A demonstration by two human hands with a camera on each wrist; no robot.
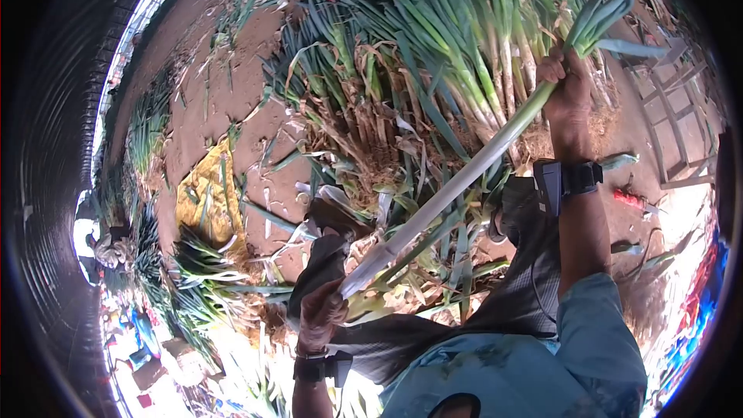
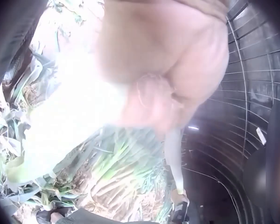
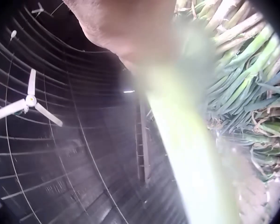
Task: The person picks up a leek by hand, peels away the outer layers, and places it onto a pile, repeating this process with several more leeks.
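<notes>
One long green onion [image 1: 484, 162] slants across my lap in the head view, green leaves up at the right, white end down at the left. My right hand [image 1: 571, 91] grips it just below the leaves [image 1: 600, 19]. Down at the white end, my left hand [image 1: 321, 313] has curled fingers and thumb holding it. Beside that hand hangs a pale loose layer [image 1: 370, 308]; in the left wrist view a broad, overexposed pale strip [image 2: 70, 116] spreads from the fingers. The right wrist view shows the thick stalk [image 3: 191, 154] close up, blurred where the right hand [image 3: 126, 28] holds it.
Bundled green onions [image 1: 480, 39] stand in front of me on the dirt floor. A yellow sack [image 1: 213, 193] lies at left, above another pile [image 1: 205, 267]. Peeled scraps litter the ground around my feet. A red-handled tool [image 1: 631, 200] and a wooden frame [image 1: 681, 120] are at right.
</notes>
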